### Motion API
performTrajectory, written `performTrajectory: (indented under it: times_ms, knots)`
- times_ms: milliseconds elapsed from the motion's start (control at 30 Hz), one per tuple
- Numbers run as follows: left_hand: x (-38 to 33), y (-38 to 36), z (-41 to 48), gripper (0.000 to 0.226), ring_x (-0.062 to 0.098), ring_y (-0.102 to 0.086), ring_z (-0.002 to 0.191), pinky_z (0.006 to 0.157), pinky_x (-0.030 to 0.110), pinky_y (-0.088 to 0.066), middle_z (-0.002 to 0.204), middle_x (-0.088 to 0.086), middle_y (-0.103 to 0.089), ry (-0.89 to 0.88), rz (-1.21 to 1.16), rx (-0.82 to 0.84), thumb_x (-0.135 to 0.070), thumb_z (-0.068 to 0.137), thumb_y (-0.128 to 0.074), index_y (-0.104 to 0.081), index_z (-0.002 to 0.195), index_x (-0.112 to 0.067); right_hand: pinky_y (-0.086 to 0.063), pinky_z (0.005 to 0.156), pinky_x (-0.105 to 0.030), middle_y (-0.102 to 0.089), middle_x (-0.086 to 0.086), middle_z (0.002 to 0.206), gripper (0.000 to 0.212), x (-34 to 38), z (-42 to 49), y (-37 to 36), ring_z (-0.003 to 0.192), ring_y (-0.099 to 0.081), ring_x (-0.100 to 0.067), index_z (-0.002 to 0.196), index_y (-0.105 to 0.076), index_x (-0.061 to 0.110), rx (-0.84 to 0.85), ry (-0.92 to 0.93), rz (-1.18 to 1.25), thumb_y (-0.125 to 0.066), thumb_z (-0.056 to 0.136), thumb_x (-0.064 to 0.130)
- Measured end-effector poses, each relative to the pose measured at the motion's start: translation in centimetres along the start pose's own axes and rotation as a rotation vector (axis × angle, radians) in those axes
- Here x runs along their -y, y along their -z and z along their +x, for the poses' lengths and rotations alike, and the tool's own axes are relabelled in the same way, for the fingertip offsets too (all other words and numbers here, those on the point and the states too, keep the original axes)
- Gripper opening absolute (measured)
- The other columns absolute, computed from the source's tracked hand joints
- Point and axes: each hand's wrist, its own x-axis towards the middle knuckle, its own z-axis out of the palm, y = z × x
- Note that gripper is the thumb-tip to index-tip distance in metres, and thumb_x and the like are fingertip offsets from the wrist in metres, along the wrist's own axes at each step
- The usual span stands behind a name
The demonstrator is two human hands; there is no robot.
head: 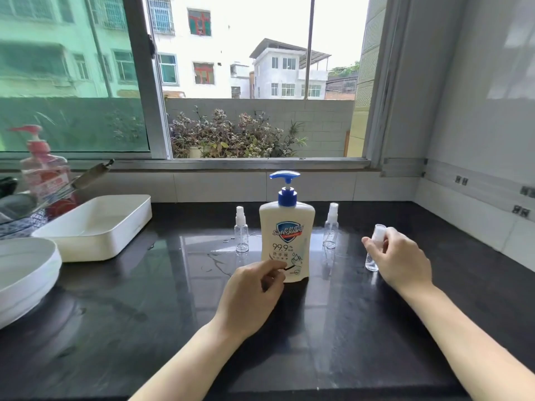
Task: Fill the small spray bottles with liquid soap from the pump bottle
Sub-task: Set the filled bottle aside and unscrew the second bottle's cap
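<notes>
Head view. A white pump bottle [286, 244] with a blue pump head stands upright at the middle of the dark, glossy desk [144, 314], its label facing the camera. Two small clear spray bottles stand upright, capped, one on each side of it: the left spray bottle [241, 230] just beside the pump bottle, the right spray bottle [331, 227] a little farther off. A few drops and streaks of liquid lie on the desk near the left spray bottle.

The right hand [401, 260] grips a third spray bottle [375, 248] well to the right of the pump bottle, fingers wrapped round its body; the white cap shows above the fingers and the clear base below, and whether the base touches the desk cannot be told. The left hand [252, 296] hovers in front of the lower part of the pump bottle, fingers loosely curled with thumb and forefinger close together, holding nothing visible.

At the left edge lie a white rectangular tray [95, 227] and a stack of white plates [26, 273]; behind them stands a blurred pink pump bottle [43, 169].
</notes>
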Motion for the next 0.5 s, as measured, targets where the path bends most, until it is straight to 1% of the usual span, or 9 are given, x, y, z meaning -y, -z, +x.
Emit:
performTrajectory:
  times_ms: [67, 133, 200, 233, 300, 400, 433, 467, 500]
  knots:
    - [-0.1, 0.0, 0.0, 0.023, 0.009, -0.066, 0.085, 0.077, 0.03, -0.056, 0.108, -0.004, -0.07, -0.005, 0.003, 0.0, -0.021, 0.087, -0.059, -0.067, 0.109, -0.023, -0.036, 0.058, -0.032, -0.06, -0.003, 0.077, 0.035, 0.0, -0.1, 0.1, 0.071, -0.057, -0.031, 0.071, -0.048, 0.015, 0.023, 0.004, -0.038, -0.059, 0.081, 0.047]
    - [0.0, 0.0, 0.0, 0.023, 0.009, -0.066, 0.084, 0.077, 0.031, -0.056, 0.107, -0.004, -0.07, -0.007, 0.003, -0.005, -0.02, 0.087, -0.059, -0.067, 0.109, -0.022, -0.037, 0.059, -0.032, -0.06, -0.002, 0.084, 0.039, 0.3, -0.1, 0.5, 0.073, -0.057, -0.029, 0.079, -0.052, 0.015, 0.018, -0.001, -0.039, -0.059, 0.078, 0.053]
    - [0.1, 0.0, -0.1, 0.023, 0.009, -0.067, 0.083, 0.077, 0.031, -0.056, 0.105, -0.004, -0.071, -0.012, -0.005, -0.015, -0.019, 0.087, -0.059, -0.067, 0.109, -0.022, -0.038, 0.062, -0.032, -0.057, -0.003, 0.097, 0.046, 1.1, 0.1, 1.2, 0.081, -0.056, -0.025, 0.099, -0.054, 0.015, -0.057, 0.005, 0.026, -0.059, 0.078, 0.055]
    - [0.1, 0.0, -0.1, 0.024, 0.009, -0.067, 0.083, 0.077, 0.031, -0.056, 0.105, -0.003, -0.071, -0.014, -0.007, -0.016, -0.018, 0.087, -0.059, -0.067, 0.109, -0.021, -0.038, 0.063, -0.031, -0.054, -0.004, 0.103, 0.049, 1.6, 0.2, 1.5, 0.085, -0.055, -0.023, 0.107, -0.052, 0.015, -0.106, 0.032, 0.071, -0.059, 0.078, 0.053]
    - [0.1, 0.0, 0.0, 0.024, 0.009, -0.067, 0.081, 0.076, 0.031, -0.057, 0.105, -0.003, -0.071, -0.016, -0.01, -0.018, -0.018, 0.087, -0.059, -0.067, 0.109, -0.021, -0.037, 0.063, -0.029, -0.051, -0.004, 0.105, 0.045, 3.3, 0.4, 2.1, 0.085, -0.05, -0.017, 0.112, -0.049, 0.016, -0.177, 0.141, 0.171, -0.059, 0.08, 0.047]
    - [0.2, -0.2, 0.1, 0.024, 0.01, -0.066, 0.08, 0.075, 0.032, -0.056, 0.106, -0.004, -0.071, -0.014, -0.004, -0.01, -0.019, 0.087, -0.059, -0.067, 0.109, -0.023, -0.042, 0.063, -0.03, -0.051, -0.003, 0.102, 0.034, 6.5, 0.9, 1.7, 0.076, -0.05, -0.014, 0.11, -0.049, 0.016, -0.157, 0.286, 0.281, -0.061, 0.083, 0.033]
    - [0.2, -0.2, 0.1, 0.024, 0.01, -0.066, 0.08, 0.075, 0.032, -0.056, 0.107, -0.005, -0.071, -0.009, 0.001, -0.005, -0.019, 0.087, -0.059, -0.067, 0.109, -0.025, -0.046, 0.066, -0.031, -0.052, -0.005, 0.103, 0.034, 7.7, 1.2, 1.3, 0.076, -0.051, -0.014, 0.111, -0.048, 0.014, -0.127, 0.294, 0.312, -0.062, 0.083, 0.026]
    - [0.3, -0.1, 0.1, 0.023, 0.01, -0.066, 0.08, 0.075, 0.032, -0.056, 0.107, -0.005, -0.07, -0.004, 0.004, -0.001, -0.02, 0.087, -0.058, -0.067, 0.108, -0.026, -0.049, 0.072, -0.034, -0.054, -0.008, 0.107, 0.037, 8.6, 1.4, 0.7, 0.08, -0.054, -0.016, 0.115, -0.047, 0.011, -0.09, 0.281, 0.343, -0.062, 0.082, 0.02]
    - [0.3, -0.1, 0.1, 0.023, 0.009, -0.066, 0.079, 0.075, 0.032, -0.056, 0.106, -0.006, -0.07, 0.0, 0.003, 0.003, -0.021, 0.087, -0.058, -0.067, 0.107, -0.027, -0.05, 0.08, -0.037, -0.054, -0.012, 0.112, 0.043, 9.3, 1.8, 0.1, 0.089, -0.055, -0.02, 0.121, -0.044, 0.007, -0.054, 0.247, 0.366, -0.061, 0.082, 0.014]
